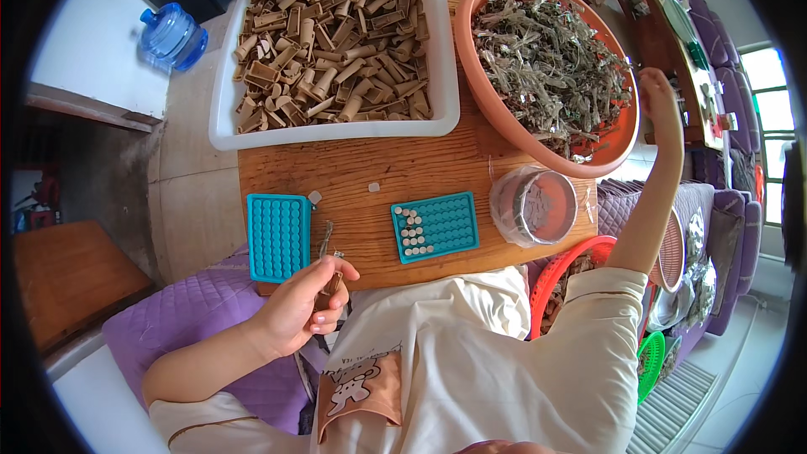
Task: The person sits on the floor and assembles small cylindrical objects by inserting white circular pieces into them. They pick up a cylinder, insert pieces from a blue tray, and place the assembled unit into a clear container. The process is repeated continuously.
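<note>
My left hand is closed around a small brown plastic piece just off the table's front edge. A thin greyish strip sticks up by its fingertips. Far to the right, my right hand is beside the outer rim of the orange basin. Its fingers are curled, and what they hold, if anything, is too small to make out. The basin is heaped with tangled grey strips. A teal tray on the table has rows of round wells, with several white discs toward its left side.
A white bin full of brown plastic pieces stands at the back left. Another teal tray lies near my left hand. A plastic-lined tub holds small pale pieces at the table's right. A red basket sits below the table edge.
</note>
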`<action>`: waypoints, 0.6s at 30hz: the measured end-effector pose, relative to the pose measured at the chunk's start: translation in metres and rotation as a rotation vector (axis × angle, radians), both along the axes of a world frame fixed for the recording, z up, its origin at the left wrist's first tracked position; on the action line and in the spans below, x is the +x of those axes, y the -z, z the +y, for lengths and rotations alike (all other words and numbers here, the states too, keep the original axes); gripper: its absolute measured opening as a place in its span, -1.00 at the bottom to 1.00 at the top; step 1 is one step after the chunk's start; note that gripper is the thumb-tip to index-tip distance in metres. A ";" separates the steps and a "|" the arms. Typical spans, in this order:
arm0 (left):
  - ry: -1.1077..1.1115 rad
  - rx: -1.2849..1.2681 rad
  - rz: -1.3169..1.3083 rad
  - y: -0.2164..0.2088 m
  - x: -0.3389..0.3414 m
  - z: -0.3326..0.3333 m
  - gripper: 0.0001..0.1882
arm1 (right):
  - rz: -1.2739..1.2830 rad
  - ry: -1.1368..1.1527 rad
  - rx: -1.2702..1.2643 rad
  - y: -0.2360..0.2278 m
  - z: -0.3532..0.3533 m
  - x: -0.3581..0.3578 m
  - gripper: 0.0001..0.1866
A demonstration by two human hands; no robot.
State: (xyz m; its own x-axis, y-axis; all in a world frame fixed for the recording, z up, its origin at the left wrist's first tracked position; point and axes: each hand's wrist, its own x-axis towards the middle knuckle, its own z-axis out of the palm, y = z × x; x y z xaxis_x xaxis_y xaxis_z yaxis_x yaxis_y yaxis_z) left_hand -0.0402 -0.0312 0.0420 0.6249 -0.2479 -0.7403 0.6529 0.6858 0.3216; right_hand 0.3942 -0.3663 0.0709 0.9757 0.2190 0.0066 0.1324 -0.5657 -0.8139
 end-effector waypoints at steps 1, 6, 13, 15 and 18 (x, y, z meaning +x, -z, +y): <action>-0.004 0.006 0.002 0.000 0.000 0.001 -0.64 | 0.017 -0.020 0.161 -0.016 0.004 -0.008 -0.84; -0.048 -0.002 0.003 0.000 -0.002 0.000 -0.60 | -0.106 -0.126 0.718 -0.066 0.035 -0.036 -0.77; -0.138 -0.067 -0.097 -0.005 0.000 0.002 -0.64 | -0.380 -0.124 0.466 -0.086 0.057 -0.062 -0.72; -0.145 -0.011 -0.128 -0.007 0.003 0.002 -0.65 | -0.363 -0.117 0.545 -0.077 0.086 -0.096 -0.73; -0.202 0.189 -0.228 -0.014 -0.002 0.000 -0.63 | -0.218 -0.436 0.826 -0.044 0.128 -0.141 -0.74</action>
State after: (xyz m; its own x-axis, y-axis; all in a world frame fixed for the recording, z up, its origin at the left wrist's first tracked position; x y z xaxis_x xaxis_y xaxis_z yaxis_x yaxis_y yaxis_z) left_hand -0.0418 -0.0310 0.0563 0.8016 0.0256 -0.5973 0.4071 0.7084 0.5766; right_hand 0.2535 -0.2384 0.1147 0.7686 0.4072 0.4935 0.3915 0.3107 -0.8661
